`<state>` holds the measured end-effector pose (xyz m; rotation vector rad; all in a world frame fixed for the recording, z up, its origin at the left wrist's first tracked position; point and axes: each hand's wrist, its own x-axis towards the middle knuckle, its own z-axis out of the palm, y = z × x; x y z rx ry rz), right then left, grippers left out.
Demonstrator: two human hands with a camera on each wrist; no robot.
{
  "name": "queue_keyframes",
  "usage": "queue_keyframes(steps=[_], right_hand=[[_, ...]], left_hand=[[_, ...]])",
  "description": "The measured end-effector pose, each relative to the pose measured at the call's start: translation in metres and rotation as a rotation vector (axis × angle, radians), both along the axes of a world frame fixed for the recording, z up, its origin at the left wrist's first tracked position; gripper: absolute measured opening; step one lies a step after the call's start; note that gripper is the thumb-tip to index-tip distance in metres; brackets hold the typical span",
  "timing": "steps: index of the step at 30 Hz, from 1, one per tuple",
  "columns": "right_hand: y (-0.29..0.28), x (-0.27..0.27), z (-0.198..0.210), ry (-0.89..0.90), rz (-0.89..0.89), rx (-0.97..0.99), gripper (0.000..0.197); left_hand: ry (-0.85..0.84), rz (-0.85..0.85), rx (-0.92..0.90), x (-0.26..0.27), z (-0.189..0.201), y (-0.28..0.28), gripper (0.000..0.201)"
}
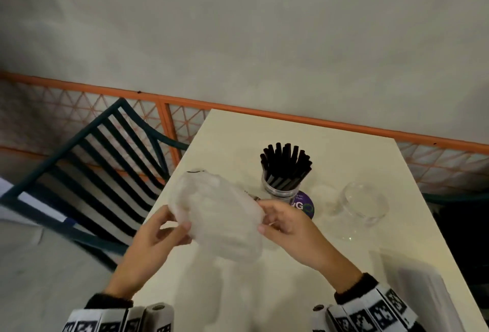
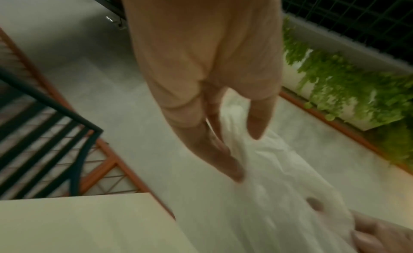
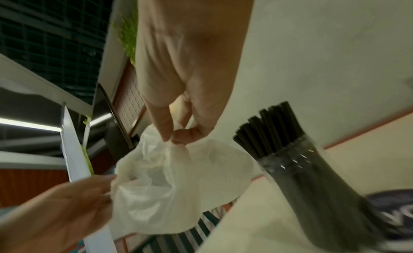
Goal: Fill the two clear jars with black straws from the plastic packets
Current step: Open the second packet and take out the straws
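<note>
Both hands pinch an emptied plastic packet point(image 1: 217, 215): left hand point(image 1: 156, 239), right hand point(image 1: 285, 223). Beyond the right grip, one jar point(image 1: 283, 186) holds straws point(image 1: 285, 162); an empty jar point(image 1: 362, 204) likely needs another packet.

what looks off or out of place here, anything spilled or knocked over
Nothing spilled or toppled. One jar stands upright, packed with black straws; the second jar stands upright but empty. Both hands, left and right, hold a crumpled plastic packet that looks empty.

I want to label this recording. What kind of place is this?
Probably a café terrace or balcony: a small table with a jar of straws, a slatted chair, an orange railing and hanging green plants.
</note>
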<state>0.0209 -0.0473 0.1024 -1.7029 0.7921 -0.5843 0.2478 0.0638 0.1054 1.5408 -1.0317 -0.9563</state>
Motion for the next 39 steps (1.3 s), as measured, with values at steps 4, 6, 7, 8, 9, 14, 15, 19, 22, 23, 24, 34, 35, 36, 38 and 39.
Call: queue_keyframes(steps=[4,6,7,8,9,14,15,19,22,23,24,34,35,36,38,39], right_hand=[[0.011,-0.005,-0.028,0.100,-0.054,0.017,0.023],[0.021,-0.004,-0.038,0.117,-0.042,0.056,0.022],[0.027,-0.002,-0.043,0.138,-0.035,0.050,0.026],[0.031,0.001,-0.046,0.172,-0.040,0.019,0.029],[0.035,0.005,-0.051,0.203,-0.061,-0.036,0.032],[0.033,0.009,-0.067,0.254,-0.540,-0.349,0.045],[0.032,0.008,-0.071,0.248,-0.608,-0.340,0.049],[0.029,0.007,-0.088,0.169,-0.597,-0.033,0.030],[0.029,-0.009,-0.093,0.076,-0.278,0.324,0.027],[0.030,-0.014,-0.093,0.016,-0.156,0.381,0.031],[0.032,-0.018,-0.092,-0.010,-0.061,0.402,0.034],[0.040,0.001,-0.098,0.286,-0.492,-0.073,0.018],[0.041,-0.001,-0.099,0.354,-0.560,-0.145,0.024],[0.043,-0.002,-0.100,0.427,-0.603,-0.165,0.029],[0.048,-0.002,-0.103,0.581,-0.603,-0.200,0.036],[0.053,-0.004,-0.106,0.620,-0.557,-0.306,0.038]], left_hand=[[0.050,-0.113,0.107,0.012,-0.029,0.017,0.061],[-0.007,-0.064,0.108,0.016,-0.036,0.018,0.039],[-0.011,-0.038,0.105,0.018,-0.039,0.017,0.026],[-0.038,-0.036,0.114,0.019,-0.041,0.015,0.019],[-0.076,-0.050,0.113,0.019,-0.044,0.014,0.020],[-0.387,0.107,0.022,0.019,-0.059,0.006,0.044],[-0.439,0.128,0.021,0.018,-0.063,0.006,0.046],[-0.510,-0.064,0.126,0.019,-0.074,0.012,0.048],[-0.423,-0.319,0.222,0.032,-0.078,0.018,0.034],[-0.358,-0.389,0.283,0.036,-0.079,0.019,0.030],[-0.344,-0.445,0.324,0.040,-0.081,0.018,0.027],[-0.580,-0.505,0.100,0.024,-0.096,0.004,0.033],[-0.618,-0.403,0.045,0.026,-0.100,0.004,0.040],[-0.644,-0.305,0.008,0.027,-0.103,0.004,0.046],[-0.667,-0.170,0.003,0.028,-0.107,0.005,0.050],[-0.680,-0.129,0.022,0.027,-0.110,0.007,0.049]])
